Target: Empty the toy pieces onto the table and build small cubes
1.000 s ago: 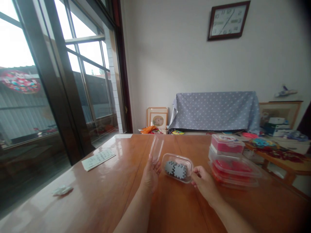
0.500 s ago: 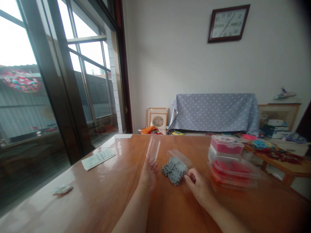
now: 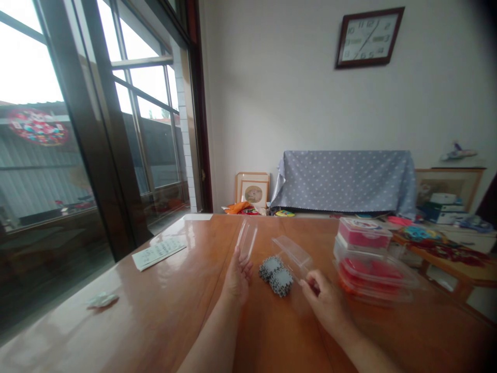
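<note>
"Clear container (image 3: 293,250) has shifted away toward the right since half a second ago, when it overlapped the grey toothed pieces (image 3: 281,282); now they show uncovered on the table (image 3: 163,321)."

"What is each hand gripping?"

"Right hand (image 3: 325,299): thumb and fingers pinch the near end of that container, which tilts up and reaches forward and left from the pinch. Blur hides which way its opening faces. Left hand (image 3: 237,278): it grasps the near end of a clear lid (image 3: 247,241), held on a steep slant, its long axis pointing forward, away from the person."

"And where do the pieces lie from those grips?"

"Between them: just left of the right fingertips, just right of the left fingertips, with neither hand plainly nearer. They form two clumps, set on a diagonal. One is farther forward, closer to the left hand; the other is nearer the person, closer to the right. I judge that gap between the hands to be the relation that counts. Whether the container's edge still brushes the pieces, I can't tell."

"Farther out?"

"Beyond the right hand, stacked boxes (image 3: 370,269) with red contents. Well left of the left hand, written paper (image 3: 159,253) and, closer to the person, a pale crumpled item (image 3: 102,300)."
</note>
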Tool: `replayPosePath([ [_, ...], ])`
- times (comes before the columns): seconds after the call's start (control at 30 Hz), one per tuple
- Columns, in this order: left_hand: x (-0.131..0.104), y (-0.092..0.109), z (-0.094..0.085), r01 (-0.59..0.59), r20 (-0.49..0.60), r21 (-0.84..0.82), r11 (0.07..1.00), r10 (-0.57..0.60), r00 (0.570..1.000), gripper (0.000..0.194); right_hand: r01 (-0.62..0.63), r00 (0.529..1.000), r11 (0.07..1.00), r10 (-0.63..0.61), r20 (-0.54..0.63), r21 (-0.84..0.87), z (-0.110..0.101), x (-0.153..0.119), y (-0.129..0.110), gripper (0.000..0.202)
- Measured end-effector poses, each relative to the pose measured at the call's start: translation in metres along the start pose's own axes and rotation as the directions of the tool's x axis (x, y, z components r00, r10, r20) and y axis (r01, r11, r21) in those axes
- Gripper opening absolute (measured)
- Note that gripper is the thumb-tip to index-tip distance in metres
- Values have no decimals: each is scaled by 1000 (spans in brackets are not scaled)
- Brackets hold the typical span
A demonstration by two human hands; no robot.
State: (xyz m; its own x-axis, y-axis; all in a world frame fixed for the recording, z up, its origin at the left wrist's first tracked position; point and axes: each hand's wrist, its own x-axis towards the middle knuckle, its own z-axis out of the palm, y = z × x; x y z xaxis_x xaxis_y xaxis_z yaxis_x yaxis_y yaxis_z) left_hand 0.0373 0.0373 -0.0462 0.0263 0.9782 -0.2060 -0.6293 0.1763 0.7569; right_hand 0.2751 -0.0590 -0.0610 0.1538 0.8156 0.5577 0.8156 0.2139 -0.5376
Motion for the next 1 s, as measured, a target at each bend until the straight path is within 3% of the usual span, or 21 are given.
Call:
replayPosePath([
  [0.47, 1, 1, 0, 26, -23, 2, 1000, -26, 999, 61, -55, 993, 984, 72, -97, 170, -3, 0, 10, 22],
  [0.67, 0, 1, 0, 14, -36, 3, 1000, -14, 999, 60, -65, 997, 962, 71, -11, 263, 0, -2, 9, 23],
  [0.87, 2, 1, -1, 19, -33, 6, 1000, -19, 999, 62, -105, 980, 962, 143, -139, 251, -4, 2, 15, 23],
  [1.0, 3, 0, -2, 5, -23, 14, 1000, -4, 1000, 61, -170, 964, 899, 237, -121, 404, -5, 3, 17, 24],
])
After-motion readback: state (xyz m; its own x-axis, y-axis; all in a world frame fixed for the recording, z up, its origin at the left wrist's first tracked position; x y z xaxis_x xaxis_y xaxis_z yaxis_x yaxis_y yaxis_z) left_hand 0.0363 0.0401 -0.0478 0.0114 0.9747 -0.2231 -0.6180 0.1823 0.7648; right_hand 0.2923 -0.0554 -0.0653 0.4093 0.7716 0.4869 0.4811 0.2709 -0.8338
